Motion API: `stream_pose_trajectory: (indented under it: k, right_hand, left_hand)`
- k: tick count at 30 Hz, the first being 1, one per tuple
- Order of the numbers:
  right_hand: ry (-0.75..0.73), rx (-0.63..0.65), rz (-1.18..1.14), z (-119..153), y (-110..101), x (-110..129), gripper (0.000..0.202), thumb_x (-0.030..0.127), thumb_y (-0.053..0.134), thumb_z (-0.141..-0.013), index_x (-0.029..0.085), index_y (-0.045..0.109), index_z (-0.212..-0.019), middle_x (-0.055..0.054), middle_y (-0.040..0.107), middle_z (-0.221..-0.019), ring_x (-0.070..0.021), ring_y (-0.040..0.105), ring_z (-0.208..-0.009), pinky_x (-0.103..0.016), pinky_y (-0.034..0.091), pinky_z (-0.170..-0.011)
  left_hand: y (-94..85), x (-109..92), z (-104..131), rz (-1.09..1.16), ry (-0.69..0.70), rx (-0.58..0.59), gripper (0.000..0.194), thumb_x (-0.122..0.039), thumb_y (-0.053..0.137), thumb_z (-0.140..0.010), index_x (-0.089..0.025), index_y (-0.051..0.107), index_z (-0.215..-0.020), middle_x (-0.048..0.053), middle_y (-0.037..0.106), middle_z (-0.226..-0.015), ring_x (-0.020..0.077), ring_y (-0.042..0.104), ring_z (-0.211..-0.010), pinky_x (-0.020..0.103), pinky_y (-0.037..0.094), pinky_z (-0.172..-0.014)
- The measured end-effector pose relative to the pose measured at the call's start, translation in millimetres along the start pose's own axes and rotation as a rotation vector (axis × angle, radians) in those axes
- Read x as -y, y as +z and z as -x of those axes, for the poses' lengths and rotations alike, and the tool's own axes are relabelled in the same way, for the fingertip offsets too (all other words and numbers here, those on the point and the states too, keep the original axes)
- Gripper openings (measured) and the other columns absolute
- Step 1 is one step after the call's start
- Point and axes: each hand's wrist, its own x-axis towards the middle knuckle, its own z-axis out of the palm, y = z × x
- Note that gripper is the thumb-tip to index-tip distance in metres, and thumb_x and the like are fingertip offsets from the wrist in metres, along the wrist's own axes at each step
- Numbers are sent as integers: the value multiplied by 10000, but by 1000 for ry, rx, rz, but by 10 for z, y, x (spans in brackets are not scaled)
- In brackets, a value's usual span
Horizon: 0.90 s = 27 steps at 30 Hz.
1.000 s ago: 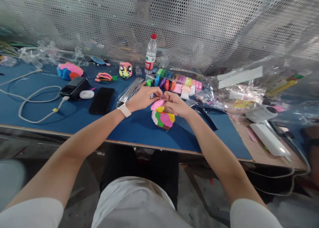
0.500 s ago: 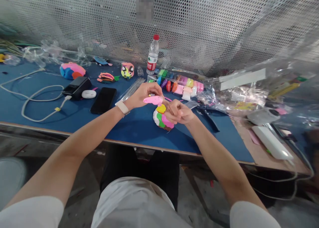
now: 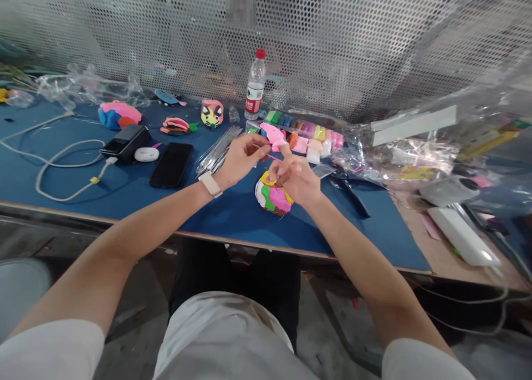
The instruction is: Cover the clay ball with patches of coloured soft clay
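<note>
We observe a flat, elongated pink piece (image 3: 271,134), raised and tilted, its far end leaning left. We note a thin pink strip (image 3: 275,158) just below it. We record a rounded lump (image 3: 274,197), patched white, green, pink, yellow and brown, resting on the blue tabletop (image 3: 226,216).

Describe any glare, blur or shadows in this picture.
Head view: glare glints off the crumpled plastic at right; head view: the far right edge looks smeared, while the multicolored lump is clearer; head view: a soft shadow falls on the blue desk near the right hand.
</note>
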Motion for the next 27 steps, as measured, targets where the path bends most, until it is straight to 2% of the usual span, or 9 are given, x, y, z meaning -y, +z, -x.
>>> stream_pose_trajectory:
  k: [5,8,11,14,17,19,22,25,27]
  right_hand:
    - [32,-7,-36,-18,46,-72,517,721,1010,-749,256,787,-781,-21,722,-820,-206,768,-737,-365,750,-696]
    - [42,-25,-34,-14,47,-74,517,727,1009,-751,264,780,-764,-14,735,-804,-208,784,-727,-357,746,-681]
    - [42,-28,-14,-5,42,-70,490,690,1002,-793,254,787,-731,-22,755,-779,-208,792,-712,-350,739,-674]
    - [56,-40,38,0,37,-88,488,690,985,-825,245,812,-726,-41,781,-795,-225,811,-727,-360,740,-675]
    - [105,-5,168,5,34,-134,438,686,941,-912,252,883,-900,-49,814,-940,-226,848,-802,-357,749,-712]
    - [112,52,270,14,31,-176,402,667,898,-982,268,901,-1032,-63,814,-1145,-228,876,-907,-355,752,-749]
    - [88,111,402,28,18,-232,377,658,835,-1051,295,897,-1134,-76,737,-1408,-235,883,-1006,-383,754,-783]
    - [85,121,467,36,-8,-251,345,636,818,-1075,307,887,-1152,-78,706,-1451,-246,880,-1009,-437,757,-811]
    - [87,134,467,41,-21,-239,315,606,829,-1074,306,881,-1154,-84,706,-1474,-265,884,-1025,-461,758,-821]
  left_hand:
    - [12,7,26,-83,67,-67,317,-490,855,-1070,-222,697,-1009,35,777,-953,151,742,-780,301,622,-719]
    - [-59,-27,34,-289,212,-80,279,-453,845,-1090,-230,714,-986,30,748,-938,164,706,-804,320,596,-750]
    - [-154,-99,34,-563,355,-12,148,-385,809,-1118,-246,777,-1077,56,768,-1067,201,730,-922,359,604,-862]
    - [-200,-154,35,-723,407,33,141,-370,750,-1153,-255,794,-1224,89,781,-1199,250,762,-1087,388,604,-946]
    - [-192,-171,43,-819,432,54,182,-338,630,-1204,-246,782,-1243,110,779,-1239,268,754,-1134,413,601,-962]
    - [-185,-178,49,-877,436,85,219,-330,569,-1225,-245,771,-1212,117,781,-1250,265,737,-1112,423,599,-948]
    - [-183,-203,57,-962,450,159,264,-348,517,-1251,-239,750,-1190,124,784,-1237,263,730,-1097,426,591,-951]
    - [-169,-222,59,-1046,475,187,276,-293,479,-1253,-207,736,-1202,138,778,-1232,277,760,-1106,428,584,-960]
    - [-157,-211,48,-1072,446,164,255,-247,489,-1233,-192,735,-1199,152,768,-1229,293,773,-1097,427,578,-935]
